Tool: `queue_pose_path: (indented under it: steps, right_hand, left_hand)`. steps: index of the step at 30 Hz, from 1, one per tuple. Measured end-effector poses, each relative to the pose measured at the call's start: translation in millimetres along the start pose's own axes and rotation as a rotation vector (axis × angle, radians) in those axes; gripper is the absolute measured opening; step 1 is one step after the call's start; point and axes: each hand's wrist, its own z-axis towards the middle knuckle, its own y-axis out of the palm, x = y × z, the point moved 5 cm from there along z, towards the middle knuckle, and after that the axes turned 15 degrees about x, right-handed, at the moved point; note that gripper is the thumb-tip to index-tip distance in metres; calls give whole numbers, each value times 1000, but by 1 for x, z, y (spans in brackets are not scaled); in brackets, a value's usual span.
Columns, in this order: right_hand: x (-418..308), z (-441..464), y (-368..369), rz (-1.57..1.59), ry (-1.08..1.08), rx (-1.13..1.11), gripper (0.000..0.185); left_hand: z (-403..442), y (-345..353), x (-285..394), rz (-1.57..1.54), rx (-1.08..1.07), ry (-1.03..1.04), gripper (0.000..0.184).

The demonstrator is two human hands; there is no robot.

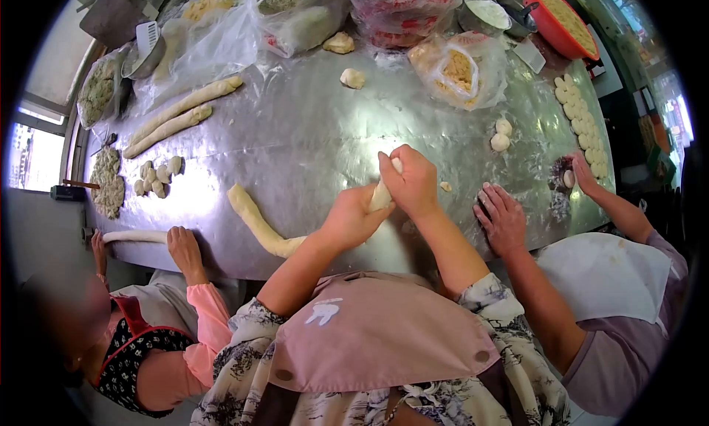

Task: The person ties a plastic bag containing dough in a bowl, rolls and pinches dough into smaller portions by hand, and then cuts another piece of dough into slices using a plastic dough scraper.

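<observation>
Between my two hands, above the metal table, is a piece of pale dough [379,198]. My left hand [353,218] is closed around its lower end. The fingers of my right hand [410,179] are wrapped around the upper end, with a bit of dough showing by the thumb. A thick dough roll [255,221] lies bent on the table to the left, its near end passing behind my left forearm; whether it joins the dough in my hands is hidden. A small dough scrap [445,186] sits just right of my right hand.
At left, a person's hand [185,250] presses a dough strip [136,236]. At right, another person's hand [504,218] rests on the metal table [317,131]. Dough balls [580,116] line the right edge; two dough ropes [173,116] lie far left. Bags and a red basin [555,26] stand behind.
</observation>
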Motion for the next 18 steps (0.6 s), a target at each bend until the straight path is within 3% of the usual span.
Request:
queue_pose_path:
  steps: [3,5,6,8,9,10,11,14,15,18]
  right_hand:
    - [29,21,12,-167,19,6,27]
    - [44,32,20,-210,111,-102,40]
    - [48,39,30,-23,257,-105,45]
    - [55,44,52,351,573,-93,57]
    - [35,50,45,335,638,-254,67]
    - [29,51,42,305,576,-262,66]
    - [24,48,38,273,509,-271,65]
    - [2,24,19,208,376,-476,55]
    - [-6,9,17,193,361,-560,49]
    - [-35,-19,10,205,104,-524,34]
  left_hand:
    - [-14,7,15,-196,-152,240,12]
    - [-12,4,18,-135,-92,182,11]
    - [-11,2,18,-102,-60,150,11]
    - [-3,-2,7,18,19,101,38]
    - [-2,-7,17,60,58,64,48]
    - [-2,-13,21,101,105,28,58]
    - [2,-14,11,124,90,71,95]
    - [8,-22,-4,168,312,278,111]
    - [12,-22,-6,151,276,258,120]
    - [15,-18,-15,5,294,265,118]
